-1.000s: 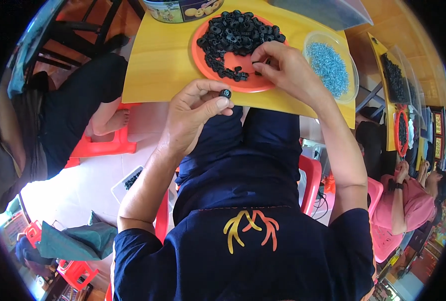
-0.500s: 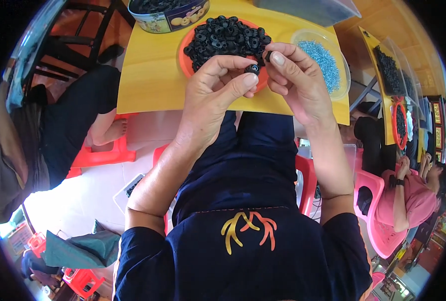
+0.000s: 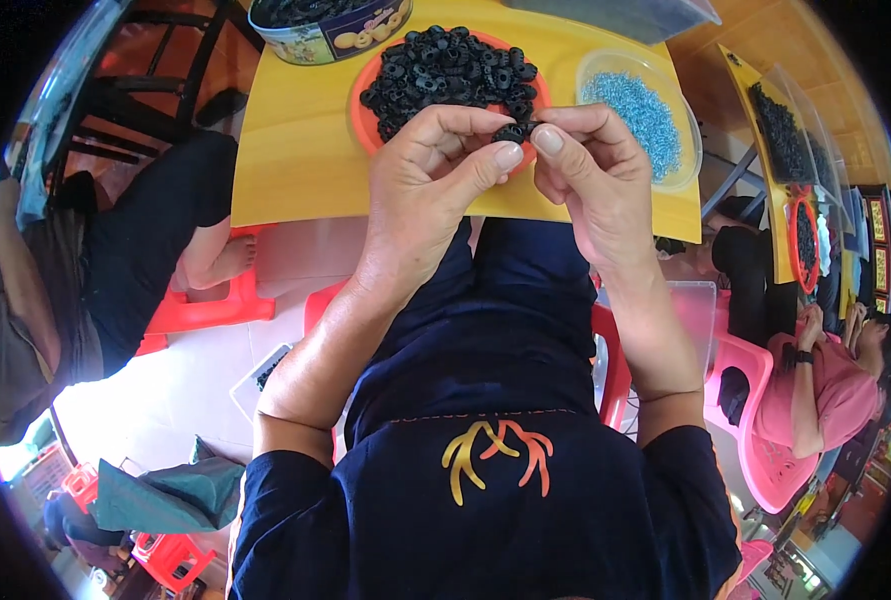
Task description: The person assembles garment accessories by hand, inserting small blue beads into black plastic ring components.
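My left hand (image 3: 427, 175) pinches a small round black plastic part (image 3: 509, 133) between thumb and fingertips. Opposite it, my right hand (image 3: 599, 170) grips a smaller dark piece (image 3: 529, 128), mostly covered by the fingers, and the two pieces meet. Both hands are above the front part of a yellow table. Just behind them, an orange-red tray (image 3: 361, 118) bears a heap of black plastic parts (image 3: 450, 75). Right of my right hand stands a clear round tub (image 3: 693, 165) of small shiny blue pieces (image 3: 637, 115).
A cookie tin (image 3: 330, 40) of black parts is at the back left of the yellow table (image 3: 295, 170), a grey bin (image 3: 615, 15) behind. A person in black (image 3: 155, 210) sits left; one in pink (image 3: 835, 385) sits right on a pink chair (image 3: 765, 465). Red stools (image 3: 215, 312) stand on the floor.
My hands have come together, bringing the right hand's small piece against the black part in the left. The black part has turned, so its pale ringed end no longer shows.
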`<move>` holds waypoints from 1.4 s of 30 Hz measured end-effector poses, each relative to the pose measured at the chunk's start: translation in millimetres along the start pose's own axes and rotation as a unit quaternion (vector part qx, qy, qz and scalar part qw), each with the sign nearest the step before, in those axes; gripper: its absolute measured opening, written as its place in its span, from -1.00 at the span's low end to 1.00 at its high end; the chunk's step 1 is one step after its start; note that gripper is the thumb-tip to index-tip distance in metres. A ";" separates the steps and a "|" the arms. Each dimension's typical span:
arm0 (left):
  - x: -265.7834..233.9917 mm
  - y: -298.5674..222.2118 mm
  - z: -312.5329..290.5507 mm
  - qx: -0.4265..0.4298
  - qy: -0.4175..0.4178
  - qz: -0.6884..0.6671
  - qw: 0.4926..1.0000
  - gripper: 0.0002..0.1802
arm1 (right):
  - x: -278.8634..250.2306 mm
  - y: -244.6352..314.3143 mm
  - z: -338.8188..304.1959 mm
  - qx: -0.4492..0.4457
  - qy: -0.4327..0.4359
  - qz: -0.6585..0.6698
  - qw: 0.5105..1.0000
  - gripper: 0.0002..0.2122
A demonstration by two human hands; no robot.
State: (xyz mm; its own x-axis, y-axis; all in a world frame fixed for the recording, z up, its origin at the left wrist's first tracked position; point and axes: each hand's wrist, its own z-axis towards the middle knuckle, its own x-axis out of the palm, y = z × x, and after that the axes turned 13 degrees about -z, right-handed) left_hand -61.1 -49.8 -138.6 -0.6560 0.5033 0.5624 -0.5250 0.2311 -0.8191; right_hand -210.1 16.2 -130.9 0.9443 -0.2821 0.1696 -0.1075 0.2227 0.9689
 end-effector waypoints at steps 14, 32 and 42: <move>0.8 2.1 -3.3 0.076 0.010 0.048 0.996 -0.81 | 4.7 4.1 -10.3 -0.102 -0.028 -0.204 0.973 -0.83; -1.9 -1.9 -6.2 0.017 0.029 0.056 0.998 -0.84 | 0.1 14.8 -5.0 -0.303 -0.025 -0.442 0.844 -0.87; -11.9 5.1 -9.5 -0.024 0.083 0.042 0.995 -0.86 | -11.0 29.0 -8.3 -0.204 0.097 -0.441 0.868 -0.91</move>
State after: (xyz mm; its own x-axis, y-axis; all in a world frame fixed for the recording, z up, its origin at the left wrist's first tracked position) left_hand -50.8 -46.7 -150.5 -0.5953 0.6526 0.4688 -0.4436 0.2196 -0.8689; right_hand -221.1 33.5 -106.1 0.6422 -0.3565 -0.6786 0.7662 0.3238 0.5551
